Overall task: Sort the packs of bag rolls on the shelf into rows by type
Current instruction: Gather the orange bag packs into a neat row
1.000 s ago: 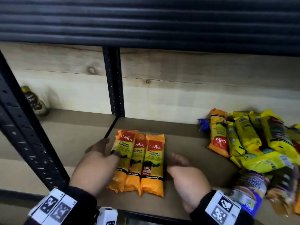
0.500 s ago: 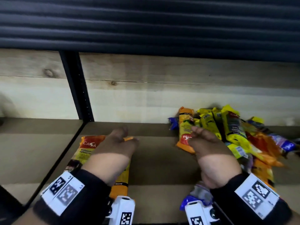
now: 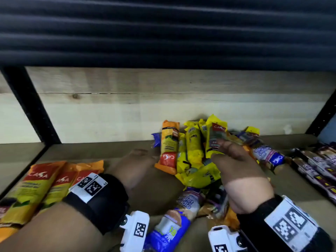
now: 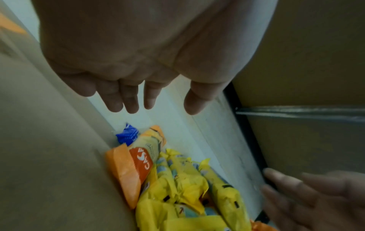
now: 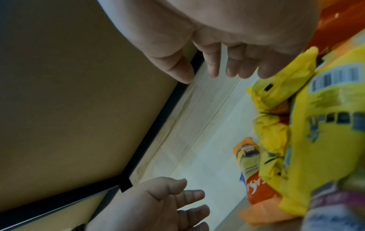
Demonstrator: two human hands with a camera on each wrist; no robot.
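Both hands hover with fingers loosely spread and nothing in their grip, the left hand (image 3: 134, 168) beside an orange plastic pack (image 3: 168, 148) and the right hand (image 3: 236, 166) over the heap of yellow packs (image 3: 193, 151) near the brown shelf's (image 3: 101, 151) back edge.

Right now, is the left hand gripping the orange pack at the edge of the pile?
No: in the left wrist view the left hand hovers with straight, empty fingers, apart from the orange pack.
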